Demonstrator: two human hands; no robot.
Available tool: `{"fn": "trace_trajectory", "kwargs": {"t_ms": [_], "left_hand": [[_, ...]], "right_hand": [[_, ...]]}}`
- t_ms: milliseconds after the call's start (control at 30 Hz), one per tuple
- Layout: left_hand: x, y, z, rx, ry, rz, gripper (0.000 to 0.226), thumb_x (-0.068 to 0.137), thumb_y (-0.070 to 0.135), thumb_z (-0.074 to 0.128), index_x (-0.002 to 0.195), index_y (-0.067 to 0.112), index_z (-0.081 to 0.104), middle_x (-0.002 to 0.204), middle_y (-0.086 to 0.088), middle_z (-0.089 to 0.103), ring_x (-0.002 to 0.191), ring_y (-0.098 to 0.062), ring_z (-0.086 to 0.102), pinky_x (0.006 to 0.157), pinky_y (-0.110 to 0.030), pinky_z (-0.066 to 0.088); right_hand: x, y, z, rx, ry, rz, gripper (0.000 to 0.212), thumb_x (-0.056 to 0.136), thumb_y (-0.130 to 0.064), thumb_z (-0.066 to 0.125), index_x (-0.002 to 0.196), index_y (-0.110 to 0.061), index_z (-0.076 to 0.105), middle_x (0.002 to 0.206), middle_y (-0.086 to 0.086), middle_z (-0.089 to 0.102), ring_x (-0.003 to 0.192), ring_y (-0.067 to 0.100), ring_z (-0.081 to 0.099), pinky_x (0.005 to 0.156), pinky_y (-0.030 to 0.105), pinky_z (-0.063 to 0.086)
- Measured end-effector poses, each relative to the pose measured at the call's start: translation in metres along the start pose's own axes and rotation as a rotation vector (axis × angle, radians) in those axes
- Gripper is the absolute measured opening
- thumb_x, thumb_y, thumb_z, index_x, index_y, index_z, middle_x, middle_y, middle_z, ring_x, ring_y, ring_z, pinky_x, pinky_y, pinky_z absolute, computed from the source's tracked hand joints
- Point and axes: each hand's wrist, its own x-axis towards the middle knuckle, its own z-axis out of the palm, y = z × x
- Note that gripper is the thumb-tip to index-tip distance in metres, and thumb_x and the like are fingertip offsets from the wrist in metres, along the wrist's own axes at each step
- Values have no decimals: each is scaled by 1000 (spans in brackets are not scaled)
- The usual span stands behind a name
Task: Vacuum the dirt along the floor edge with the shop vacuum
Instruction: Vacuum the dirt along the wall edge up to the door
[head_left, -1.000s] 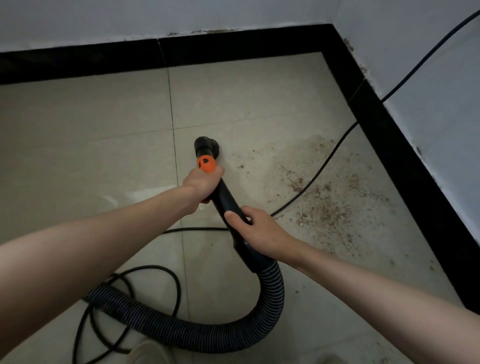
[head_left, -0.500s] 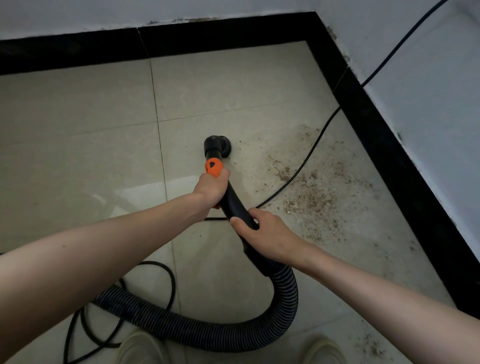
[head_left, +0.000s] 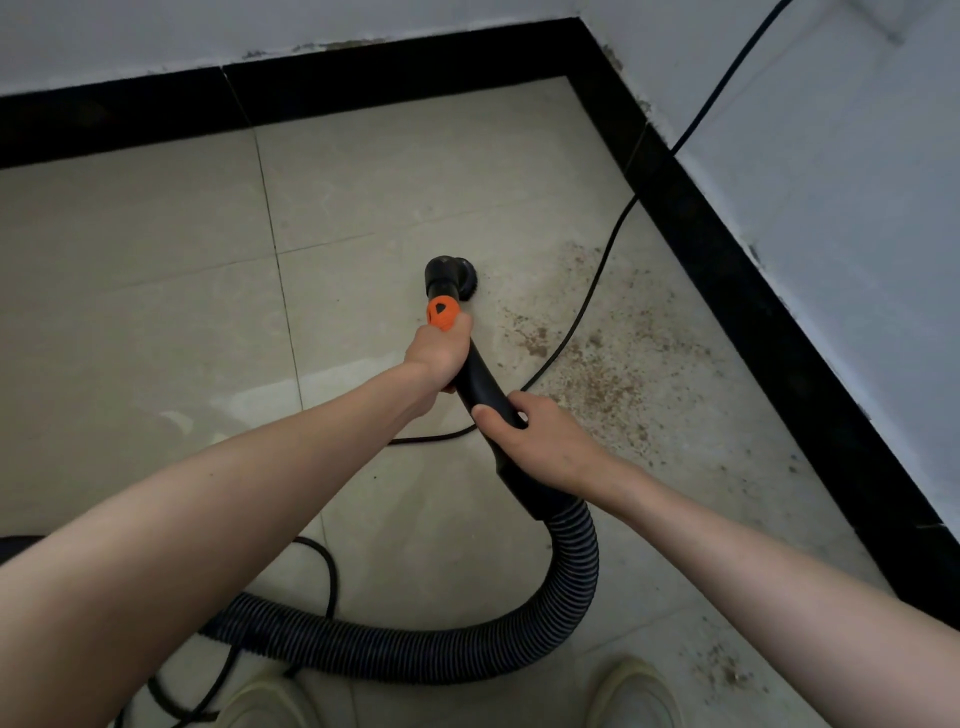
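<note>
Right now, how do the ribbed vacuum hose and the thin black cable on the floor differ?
The hose is thick and ribbed; the cable is thin and smooth. The hose curves from the black wand, gripped by both the left hand and the right hand; the cable lies untouched. The cable crosses the dirt and climbs the wall; the hose stays near the feet. Both are dark.

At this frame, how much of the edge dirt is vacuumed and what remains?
Done: the pale tiled floor left of the round black brush nozzle looks free of debris. In hand: the left hand and right hand grip the black vacuum wand, nozzle down beside the dirt. Left: the brown dirt patch along the black baseboard, crossed by a thin black cord, looks untouched.
</note>
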Motion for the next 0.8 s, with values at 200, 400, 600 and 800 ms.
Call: {"fn": "trace_trajectory", "kwargs": {"t_ms": [200,400,600,800], "left_hand": [[6,13,20,14,-21,21,26,93,32,42,76,14,45,78,-5,50,83,-27,52,82,-40,50],[15,26,40,53,-45,36,26,93,33,42,78,12,47,79,-6,52,84,-28,54,87,-43,51],[28,38,62,89,-106,65,26,92,34,43,80,12,49,82,-7,53,82,-26,54,80,-37,50],[40,51,90,158,-157,104,28,94,36,42,79,13,49,78,-4,53,81,-24,55,82,-37,51]], "right_hand": [[6,12,-14,51,42,16,35,92,-50,51,76,-19,51,68,-2,59,62,16,59,57,28,43],[14,22,-29,14,97,31,36,92,-50,50,73,-20,48,67,-1,58,61,17,59,57,30,43],[19,31,-42,58,133,76,36,91,-53,48,74,-21,49,71,2,61,66,22,62,64,38,51],[25,43,-51,75,218,141,36,92,-56,46,74,-25,48,74,1,59,69,19,60,60,32,45]]}}
